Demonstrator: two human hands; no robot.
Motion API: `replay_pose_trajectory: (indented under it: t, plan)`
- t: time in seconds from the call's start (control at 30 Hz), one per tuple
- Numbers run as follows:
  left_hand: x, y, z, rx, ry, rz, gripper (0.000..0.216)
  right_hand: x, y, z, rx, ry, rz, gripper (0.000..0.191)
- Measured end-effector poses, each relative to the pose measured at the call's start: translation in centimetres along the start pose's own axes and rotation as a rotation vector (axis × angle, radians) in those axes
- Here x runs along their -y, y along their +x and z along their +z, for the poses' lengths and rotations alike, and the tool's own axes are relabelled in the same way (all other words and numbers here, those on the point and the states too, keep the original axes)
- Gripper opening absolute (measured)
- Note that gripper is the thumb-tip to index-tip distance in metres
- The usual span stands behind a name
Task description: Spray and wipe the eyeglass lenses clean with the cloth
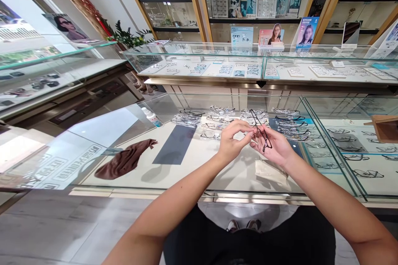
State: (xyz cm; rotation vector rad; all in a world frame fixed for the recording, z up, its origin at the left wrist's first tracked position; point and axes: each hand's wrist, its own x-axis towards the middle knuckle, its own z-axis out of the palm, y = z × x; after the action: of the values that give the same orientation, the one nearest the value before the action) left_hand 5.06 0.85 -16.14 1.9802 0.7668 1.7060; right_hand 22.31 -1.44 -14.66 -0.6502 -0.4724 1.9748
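Observation:
Both my hands meet above the glass counter (174, 182), holding one pair of thin black-framed glasses (260, 130). My left hand (231, 140) pinches the frame near its front with fingertips closed. My right hand (273, 145) cradles the folded temples across its palm, fingers curled round them. Under the glass, just beyond my hands, lie rows of display glasses (224, 118).
A brown cleaning cloth (126, 161) lies on the counter to the left, with a small spray bottle (152, 116) behind it. A wooden stand (385, 127) sits at the right edge. Another glass showcase (261, 64) and wall shelves stand beyond. My shoes show below the counter.

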Motion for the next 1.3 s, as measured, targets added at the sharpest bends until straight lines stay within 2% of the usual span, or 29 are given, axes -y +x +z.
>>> replay_pose_trajectory:
  t: [0.27, 0.53, 1.0, 1.13, 1.3]
  plan:
    - [0.2, 0.1, 0.3, -0.012, 0.043, 0.153, 0.006, 0.2, -0.1, -0.1, 0.096, 0.012, 0.006, 0.023]
    - [-1.5, -0.3, 0.6, -0.046, 0.196, 0.157, 0.01, 0.4, -0.1, 0.0, 0.149, 0.018, -0.044, 0.026]
    - [-1.6, -0.4, 0.5, -0.061, 0.352, 0.214, 0.009, 0.5, -0.1, 0.0, 0.144, 0.002, -0.043, 0.023]
    - [-1.5, -0.4, 0.5, -0.062, 0.375, 0.233, 0.009, 0.4, -0.1, 0.0, 0.165, -0.051, -0.095, 0.019]
    - [-1.4, -0.3, 0.3, -0.055, 0.421, 0.257, 0.012, 0.0, -0.2, 0.4, 0.178, -0.155, -0.185, 0.024]
